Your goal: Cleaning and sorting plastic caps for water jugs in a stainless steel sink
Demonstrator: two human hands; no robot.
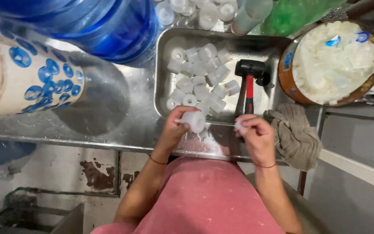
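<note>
Left hand (175, 128) grips a translucent white plastic cap (194, 121), cylindrical, fingers wrapped round its side; it sits just above the bench's near edge, right in front of the tray's near rim. Right hand (256, 134) is closed on a small white plastic piece (240, 127), pinched at the fingertips, close beside the cap but apart from it. Can't tell what shape the piece is, too small.

Behind both hands: shallow rectangular stainless steel tray (163, 65), holding a heap of the same white plastic caps (200, 76) in its left half. Black-headed rubber mallet with red-and-black handle (249, 82) lies in the tray's right half, handle pointing toward the right hand.

Crumpled grey-brown cloth (295, 132) hangs over the stainless steel bench (109, 112) at its right near corner, just beside the right hand. Round brown tub of whitish plastic parts (332, 60) sits at the bench's right end, next to the tray. Large blue water jug (96, 21) lies at the far left; white bottle with blue printed pattern (27, 78) along the left edge. More loose caps (195, 11) at the far edge behind the tray.
</note>
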